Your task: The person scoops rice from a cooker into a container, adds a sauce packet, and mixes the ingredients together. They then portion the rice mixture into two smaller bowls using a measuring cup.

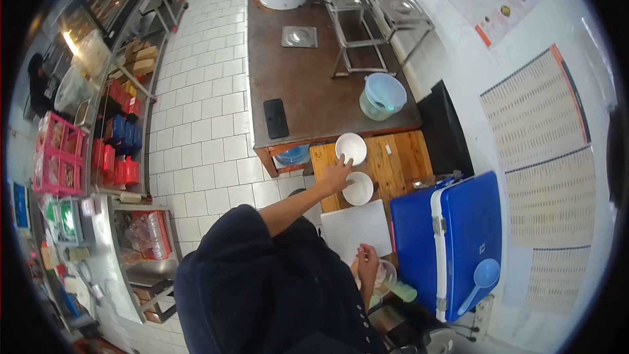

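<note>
Right hand (pixel 365 263), closest in: fingers wrapped round a clear cup (pixel 383 274) beside the blue cooler (pixel 472 236). Left hand (pixel 336 177), fingers spread, touches the near white bowl (pixel 359 189) on the wooden tabletop (pixel 400 157). A second bowl (pixel 351 147) sits just beyond.

White tiled floor (pixel 209 124) lies left of the left hand (pixel 337 174). Brown worktop (pixel 308 85) extends beyond it. White wall (pixel 458 59) to its right carries printed charts (pixel 534 101). Stocked shelves (pixel 111 111) stand far left.

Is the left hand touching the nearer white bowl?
Touching. In the head view, the left hand lies on the left rim of the nearer white bowl, with no gap.
</note>
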`<state>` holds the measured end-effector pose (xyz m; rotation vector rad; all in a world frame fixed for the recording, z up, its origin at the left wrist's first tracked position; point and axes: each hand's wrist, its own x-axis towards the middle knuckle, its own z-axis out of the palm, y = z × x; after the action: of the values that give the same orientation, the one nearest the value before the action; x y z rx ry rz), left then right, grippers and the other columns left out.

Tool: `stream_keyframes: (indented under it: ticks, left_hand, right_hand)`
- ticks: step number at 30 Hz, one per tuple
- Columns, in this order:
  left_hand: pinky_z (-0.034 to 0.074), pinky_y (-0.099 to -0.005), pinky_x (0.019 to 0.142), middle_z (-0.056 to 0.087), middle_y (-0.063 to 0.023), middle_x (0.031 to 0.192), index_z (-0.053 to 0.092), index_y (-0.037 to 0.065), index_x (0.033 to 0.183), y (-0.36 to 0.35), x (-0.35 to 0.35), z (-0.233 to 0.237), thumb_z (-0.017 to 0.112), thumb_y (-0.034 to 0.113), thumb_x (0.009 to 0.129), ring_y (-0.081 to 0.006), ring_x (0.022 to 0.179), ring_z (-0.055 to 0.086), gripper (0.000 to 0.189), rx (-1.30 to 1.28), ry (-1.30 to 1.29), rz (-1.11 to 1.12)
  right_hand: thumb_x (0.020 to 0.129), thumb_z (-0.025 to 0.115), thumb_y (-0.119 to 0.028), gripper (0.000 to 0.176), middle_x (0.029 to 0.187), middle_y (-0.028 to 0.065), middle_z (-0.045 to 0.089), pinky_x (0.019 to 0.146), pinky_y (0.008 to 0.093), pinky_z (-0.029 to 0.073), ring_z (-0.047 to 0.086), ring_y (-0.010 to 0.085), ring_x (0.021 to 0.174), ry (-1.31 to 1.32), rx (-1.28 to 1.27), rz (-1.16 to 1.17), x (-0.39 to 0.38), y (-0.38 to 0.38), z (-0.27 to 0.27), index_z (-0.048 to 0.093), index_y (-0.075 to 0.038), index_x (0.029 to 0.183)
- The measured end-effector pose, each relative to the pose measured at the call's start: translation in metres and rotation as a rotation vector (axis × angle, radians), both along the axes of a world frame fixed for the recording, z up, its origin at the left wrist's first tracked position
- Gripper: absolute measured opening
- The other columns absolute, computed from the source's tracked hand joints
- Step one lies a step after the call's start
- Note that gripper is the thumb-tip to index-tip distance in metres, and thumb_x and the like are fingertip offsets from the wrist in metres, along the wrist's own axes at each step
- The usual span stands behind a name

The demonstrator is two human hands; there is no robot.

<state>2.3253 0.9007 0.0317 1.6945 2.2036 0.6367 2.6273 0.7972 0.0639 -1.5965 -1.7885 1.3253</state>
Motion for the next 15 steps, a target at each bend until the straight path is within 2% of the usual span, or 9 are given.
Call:
stream_keyframes:
  ticks: [2, 3, 4, 6, 8, 10, 11, 13, 15]
  left_hand:
    - [0.054, -0.0466, 0.074, 0.052, -0.0195, 0.122, 0.050, 0.008, 0.124, -0.027, -0.007, -0.023, 0.063, 0.033, 0.089, -0.0383, 0.094, 0.063, 0.046, 0.198, 0.033, -0.029]
    - [0.051, -0.0480, 0.079, 0.053, -0.0206, 0.120, 0.051, 0.005, 0.116, -0.053, -0.008, -0.002, 0.064, 0.030, 0.087, -0.0391, 0.098, 0.060, 0.040, 0.195, -0.147, -0.021]
    - [0.050, -0.0476, 0.078, 0.055, -0.0188, 0.115, 0.056, 0.005, 0.107, -0.072, -0.009, -0.034, 0.062, 0.031, 0.089, -0.0384, 0.094, 0.061, 0.033, 0.260, -0.162, -0.005]
    - [0.050, -0.0475, 0.080, 0.060, -0.0193, 0.108, 0.062, 0.006, 0.098, -0.124, -0.015, -0.069, 0.054, 0.039, 0.094, -0.0362, 0.092, 0.062, 0.035, 0.083, -0.242, -0.068]
    - [0.049, -0.0453, 0.086, 0.064, -0.0192, 0.111, 0.070, 0.008, 0.099, -0.190, -0.029, -0.099, 0.046, 0.057, 0.094, -0.0342, 0.098, 0.064, 0.055, -0.410, -0.525, -0.080]
    - [0.047, -0.0427, 0.094, 0.064, -0.0216, 0.118, 0.070, 0.006, 0.110, -0.279, -0.026, -0.152, 0.042, 0.075, 0.086, -0.0342, 0.110, 0.061, 0.078, -0.651, -0.675, 0.143]
    - [0.044, -0.0413, 0.100, 0.061, -0.0241, 0.123, 0.069, 0.002, 0.113, -0.335, -0.021, -0.181, 0.045, 0.083, 0.077, -0.0357, 0.117, 0.057, 0.092, -0.568, -0.716, 0.226]
    - [0.042, -0.0426, 0.102, 0.061, -0.0243, 0.121, 0.064, 0.000, 0.118, -0.433, -0.010, -0.181, 0.044, 0.077, 0.083, -0.0378, 0.117, 0.056, 0.087, -0.770, -0.903, 0.693]
    - [0.048, -0.0424, 0.093, 0.064, -0.0241, 0.116, 0.067, 0.000, 0.111, -0.528, 0.002, -0.139, 0.046, 0.070, 0.087, -0.0358, 0.108, 0.062, 0.076, -0.888, -0.926, 0.750]
  right_hand:
    - [0.094, 0.060, -0.021, 0.025, 0.093, 0.0101, 0.067, 0.070, 0.0295, 0.051, 0.066, 0.0184, 0.080, 0.045, -0.068, 0.078, -0.003, -0.008, -0.013, 0.063, -0.003, 0.111]
    - [0.095, 0.060, -0.022, 0.027, 0.095, 0.0100, 0.067, 0.071, 0.0299, 0.052, 0.066, 0.0183, 0.080, 0.050, -0.147, 0.111, -0.004, -0.016, -0.024, 0.063, -0.002, 0.112]
    - [0.095, 0.060, -0.023, 0.028, 0.096, 0.0099, 0.067, 0.072, 0.0304, 0.052, 0.066, 0.0182, 0.081, 0.051, -0.228, 0.150, -0.006, -0.023, -0.037, 0.062, -0.001, 0.113]
    - [0.096, 0.059, -0.024, 0.030, 0.099, 0.0095, 0.067, 0.072, 0.0308, 0.052, 0.065, 0.0174, 0.081, 0.142, -0.332, 0.296, -0.007, -0.038, -0.064, 0.062, -0.001, 0.114]
    - [0.097, 0.059, -0.024, 0.030, 0.101, 0.0093, 0.066, 0.072, 0.0307, 0.052, 0.064, 0.0165, 0.081, 0.235, -0.428, 0.427, -0.016, -0.053, -0.097, 0.061, 0.000, 0.115]
    - [0.098, 0.058, -0.024, 0.030, 0.103, 0.0093, 0.065, 0.072, 0.0303, 0.052, 0.063, 0.0157, 0.080, 0.317, -0.526, 0.523, -0.020, -0.078, -0.115, 0.061, 0.001, 0.115]
    - [0.096, 0.061, -0.025, 0.032, 0.092, 0.0089, 0.067, 0.069, 0.0285, 0.051, 0.062, 0.0156, 0.074, 0.339, -0.491, 0.598, -0.021, -0.092, -0.117, 0.061, -0.001, 0.117]
    - [0.095, 0.061, -0.026, 0.032, 0.091, 0.0087, 0.066, 0.069, 0.0287, 0.051, 0.061, 0.0157, 0.073, 0.338, -0.481, 0.698, -0.031, -0.110, -0.108, 0.061, -0.001, 0.115]
    - [0.095, 0.061, -0.026, 0.031, 0.089, 0.0085, 0.066, 0.068, 0.0289, 0.051, 0.061, 0.0157, 0.072, 0.282, -0.474, 0.769, -0.032, -0.112, -0.105, 0.061, 0.000, 0.113]
